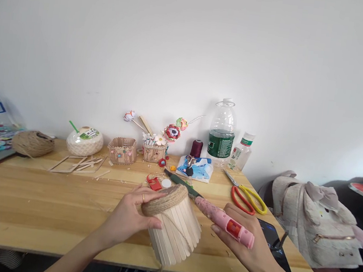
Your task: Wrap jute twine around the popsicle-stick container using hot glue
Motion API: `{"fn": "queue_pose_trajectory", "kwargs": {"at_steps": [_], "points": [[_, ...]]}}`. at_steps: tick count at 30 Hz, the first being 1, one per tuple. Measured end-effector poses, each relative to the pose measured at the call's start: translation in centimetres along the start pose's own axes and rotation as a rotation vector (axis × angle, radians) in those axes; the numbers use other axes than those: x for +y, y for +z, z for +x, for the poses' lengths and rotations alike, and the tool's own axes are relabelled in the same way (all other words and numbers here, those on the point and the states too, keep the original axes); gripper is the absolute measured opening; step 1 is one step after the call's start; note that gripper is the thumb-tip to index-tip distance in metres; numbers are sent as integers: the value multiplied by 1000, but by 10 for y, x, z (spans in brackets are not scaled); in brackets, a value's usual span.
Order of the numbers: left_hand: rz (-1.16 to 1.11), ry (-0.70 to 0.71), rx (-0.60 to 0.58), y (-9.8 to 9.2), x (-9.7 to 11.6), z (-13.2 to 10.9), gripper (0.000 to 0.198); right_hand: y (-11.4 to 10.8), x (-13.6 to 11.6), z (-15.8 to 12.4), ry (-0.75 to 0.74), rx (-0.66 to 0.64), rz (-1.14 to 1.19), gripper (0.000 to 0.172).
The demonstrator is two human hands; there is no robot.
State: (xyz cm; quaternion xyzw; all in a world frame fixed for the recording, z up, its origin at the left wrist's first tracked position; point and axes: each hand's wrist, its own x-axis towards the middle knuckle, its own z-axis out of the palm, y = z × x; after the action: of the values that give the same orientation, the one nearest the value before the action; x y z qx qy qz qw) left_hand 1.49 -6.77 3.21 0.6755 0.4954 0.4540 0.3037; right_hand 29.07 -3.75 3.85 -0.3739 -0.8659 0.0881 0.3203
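Note:
A pot made of pale craft sticks point(174, 236) is tilted in front of me, its upper end wound with rows of twine point(168, 203). My left hand point(130, 211) grips that wound end, thumb on the near side and fingers over the top. A loose strand of twine crosses the sticks, and an end hangs below the pot. In my right hand point(242, 236) is a pink hot glue gun point(214, 214) with a red switch. Its long dark nozzle points left, past the wound end; I cannot tell whether it touches the twine. The grip is hidden by my fingers.
Orange-and-yellow-handled scissors point(248, 199) and a phone point(271, 235) lie at right. Behind stand a large plastic bottle point(221, 136), a thread spool point(196, 148) and a small basket point(122, 150). Loose sticks point(88, 164) and a twine ball point(33, 143) lie left.

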Motion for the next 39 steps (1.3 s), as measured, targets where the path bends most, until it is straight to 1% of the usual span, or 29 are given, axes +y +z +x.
{"fn": "queue_pose_trajectory", "kwargs": {"at_steps": [3, 6, 8, 9, 11, 14, 16, 17, 18, 20, 21, 22, 24, 26, 27, 28, 30, 32, 35, 36, 37, 39], "points": [[-37, -5, -22, -2, -1, -1, 56, 3, 7, 2, 95, -49, -144, 29], [-41, -25, -25, -4, -2, 0, 52, 9, 19, 6, 260, -113, -490, 27], [-20, -40, -1, -5, -1, 1, 49, 15, 30, 9, 341, -176, -684, 20], [-5, -44, 16, -6, 0, 2, 49, 18, 37, 11, 359, -201, -737, 17], [22, -46, 38, -8, 2, 4, 48, 23, 49, 13, 351, -233, -767, 12], [51, -32, 49, -11, 3, 7, 46, 27, 61, 16, 309, -272, -759, 13], [63, -23, 63, -13, 2, 9, 46, 25, 57, 18, 281, -293, -755, 15], [68, -23, 69, -14, 1, 10, 46, 23, 52, 18, 275, -293, -762, 17], [72, -26, 72, -15, 1, 11, 46, 22, 44, 18, 275, -286, -781, 19], [80, -35, 66, -15, 0, 13, 47, 21, 21, 18, 269, -226, -792, 22], [83, -35, 61, -14, 0, 14, 47, 22, 8, 18, 249, -186, -770, 21], [86, -31, 57, -14, 0, 15, 47, 25, -5, 18, 206, -106, -674, 19], [97, -24, 52, -13, 1, 17, 48, 33, -28, 18, 62, -2, -416, 21], [117, -21, 49, -12, 1, 18, 48, 42, -45, 19, -30, 51, -240, 23], [128, -17, 45, -12, 1, 19, 48, 45, -51, 20, -43, 53, -179, 20], [140, -12, 40, -12, 1, 20, 48, 47, -56, 20, -40, 40, -117, 18], [168, 6, 40, -13, 1, 21, 48, 47, -63, 21, 15, -19, 48, 18], [190, 30, 27, -15, 1, 21, 48, 41, -69, 22, 95, -122, 265, 19], [198, 58, -23, -17, 3, 20, 49, 30, -75, 26, 220, -309, 582, 25], [197, 60, -40, -18, 3, 19, 50, 26, -76, 28, 261, -340, 660, 27], [198, 59, -52, -19, 3, 19, 50, 24, -75, 31, 300, -341, 712, 29], [200, 56, -66, -21, 3, 20, 51, 21, -71, 37, 349, -284, 728, 32]]}}
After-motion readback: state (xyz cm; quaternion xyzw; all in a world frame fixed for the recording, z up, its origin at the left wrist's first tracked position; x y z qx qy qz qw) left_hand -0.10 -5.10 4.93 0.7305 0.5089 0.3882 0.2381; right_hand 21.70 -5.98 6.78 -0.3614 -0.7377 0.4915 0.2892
